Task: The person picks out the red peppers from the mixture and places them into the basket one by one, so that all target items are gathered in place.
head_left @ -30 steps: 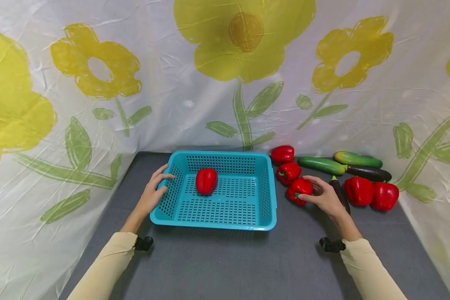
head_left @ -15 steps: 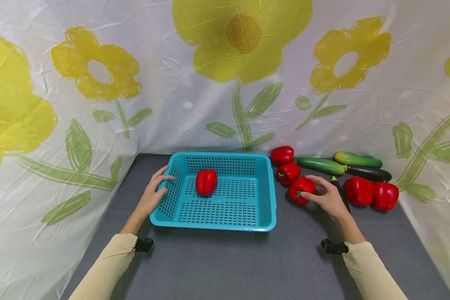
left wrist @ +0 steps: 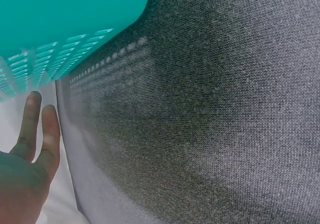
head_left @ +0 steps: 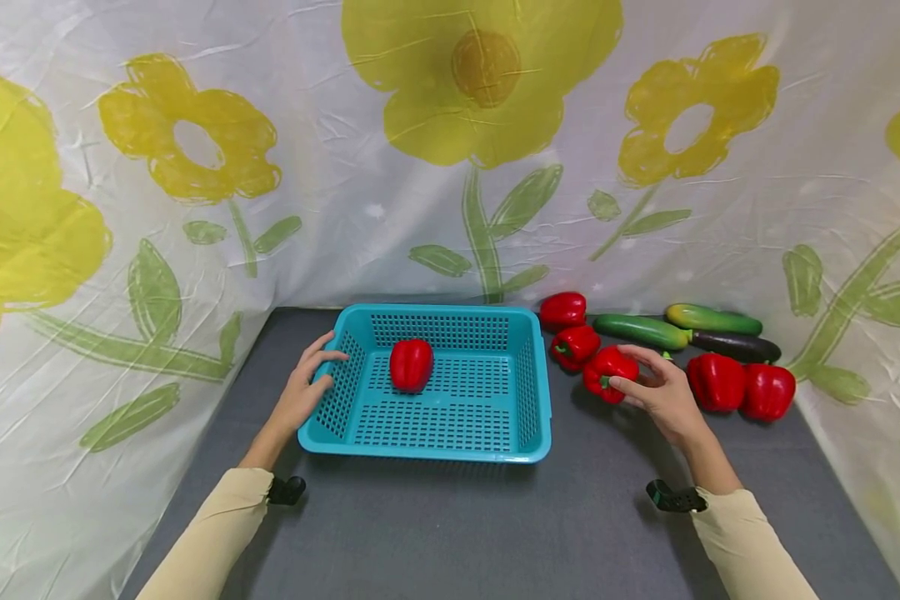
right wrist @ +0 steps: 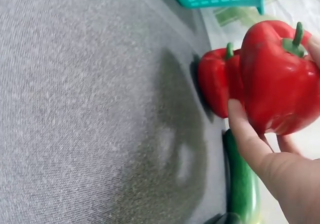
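One red pepper is pinched by the thumb and fingers of the right hand, to the right of the basket. The left hand, fingers loosely spread, is at the basket's left rim; another pepper lies inside.

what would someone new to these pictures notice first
Probably the turquoise basket in the middle of the head view, with a single red pepper inside it, left of its centre. Next, the right hand, to the right of the basket, holding another red pepper. Behind it all, the big yellow flower on the pale sheet fills the top centre.
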Tool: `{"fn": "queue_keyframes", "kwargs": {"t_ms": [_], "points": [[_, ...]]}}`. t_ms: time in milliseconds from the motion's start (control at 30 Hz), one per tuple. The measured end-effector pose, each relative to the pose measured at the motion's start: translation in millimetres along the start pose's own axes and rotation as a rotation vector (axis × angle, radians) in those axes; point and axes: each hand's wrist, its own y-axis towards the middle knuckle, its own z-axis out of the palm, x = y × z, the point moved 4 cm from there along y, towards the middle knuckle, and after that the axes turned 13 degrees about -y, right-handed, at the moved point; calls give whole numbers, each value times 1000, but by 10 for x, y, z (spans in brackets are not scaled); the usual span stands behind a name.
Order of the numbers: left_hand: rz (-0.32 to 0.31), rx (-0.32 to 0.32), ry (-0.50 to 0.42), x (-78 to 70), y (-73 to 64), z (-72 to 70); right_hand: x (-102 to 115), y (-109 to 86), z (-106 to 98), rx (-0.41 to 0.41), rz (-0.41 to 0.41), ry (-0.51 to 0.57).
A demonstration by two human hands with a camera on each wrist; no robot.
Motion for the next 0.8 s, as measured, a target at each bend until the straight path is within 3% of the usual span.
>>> {"fn": "queue_keyframes", "kwargs": {"t_ms": [500, 800], "points": [[1, 3, -3, -8, -5, -6, 103, 16, 46, 7, -79, -1], [3, 3, 2, -14, -1, 2, 155, 15, 85, 58, -133, -12]]}}
